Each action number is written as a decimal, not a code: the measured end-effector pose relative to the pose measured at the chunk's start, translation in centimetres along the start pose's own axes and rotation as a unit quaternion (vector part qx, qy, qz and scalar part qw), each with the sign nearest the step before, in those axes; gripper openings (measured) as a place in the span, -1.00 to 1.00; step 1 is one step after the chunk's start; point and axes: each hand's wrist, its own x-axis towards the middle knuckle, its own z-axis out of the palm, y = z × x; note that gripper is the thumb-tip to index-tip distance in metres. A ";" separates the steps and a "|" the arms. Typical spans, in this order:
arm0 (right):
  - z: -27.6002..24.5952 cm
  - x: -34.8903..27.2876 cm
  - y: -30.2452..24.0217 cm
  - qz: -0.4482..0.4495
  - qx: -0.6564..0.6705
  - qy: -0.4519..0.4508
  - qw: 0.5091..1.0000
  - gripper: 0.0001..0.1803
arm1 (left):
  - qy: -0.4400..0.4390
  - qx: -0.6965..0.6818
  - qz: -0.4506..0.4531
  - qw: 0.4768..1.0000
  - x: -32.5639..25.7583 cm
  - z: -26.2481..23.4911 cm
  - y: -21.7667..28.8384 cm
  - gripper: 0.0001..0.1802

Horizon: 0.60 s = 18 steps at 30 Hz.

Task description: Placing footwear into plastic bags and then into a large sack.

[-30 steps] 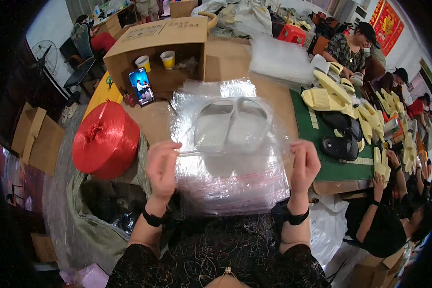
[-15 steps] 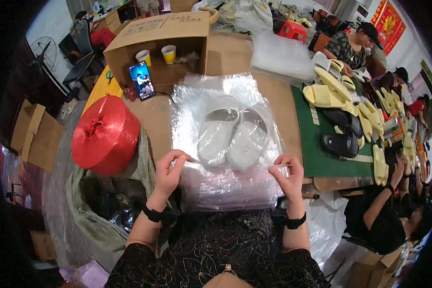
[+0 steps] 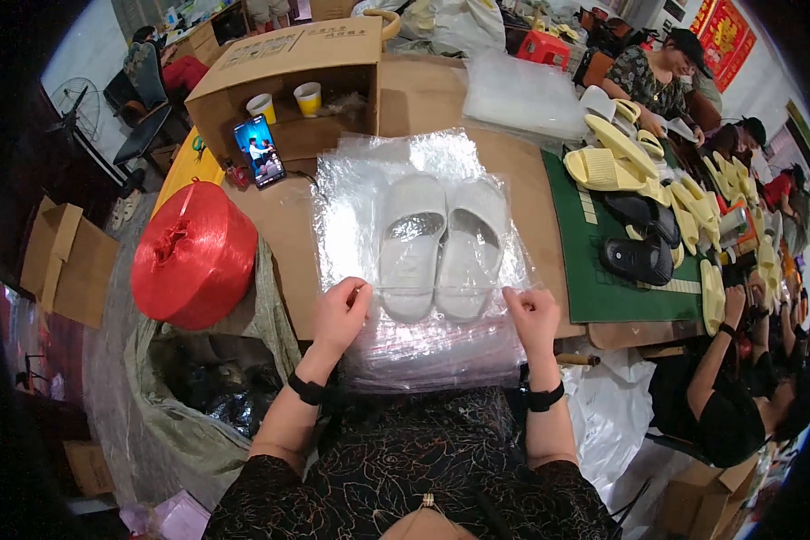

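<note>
A pair of pale grey slide slippers (image 3: 411, 261) lies side by side in a clear plastic bag (image 3: 504, 270), straps away from me, heels toward me. The bag's near edge runs across the heels. My left hand (image 3: 342, 312) is closed on that edge at the left, its fingers curled and thumb pressed in. At the right end my right hand (image 3: 533, 317) pinches the same edge, fingers folded. Beneath lies a stack of clear plastic bags (image 3: 432, 360), shiny and wrinkled, reaching to the table's front edge.
A red twine roll (image 3: 193, 256) stands left, above an open woven sack (image 3: 157, 387). Behind are a cardboard box (image 3: 283, 76) with two cups and a propped phone (image 3: 258, 151). A green mat (image 3: 603, 301) holds yellow and black slippers. Co-workers sit at the right.
The slippers now lie flatter, with their straps showing more fully. My hands' fingers have curled in tighter at the bag's edge, and the edge now crosses the heels.
</note>
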 end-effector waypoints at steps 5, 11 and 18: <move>1.8 -0.2 0.4 0.062 -0.094 -0.016 0.994 -0.60 | -0.008 0.104 -0.053 0.993 1.0 0.3 0.2 -0.68; 2.0 0.1 -1.7 -0.020 -0.142 0.011 0.990 -0.71 | 0.049 0.171 0.012 0.984 0.9 0.5 1.2 -0.52; 2.3 -0.1 -1.5 -0.035 -0.137 0.018 0.990 -0.77 | -0.059 0.224 -0.014 0.973 2.0 1.6 3.4 -0.10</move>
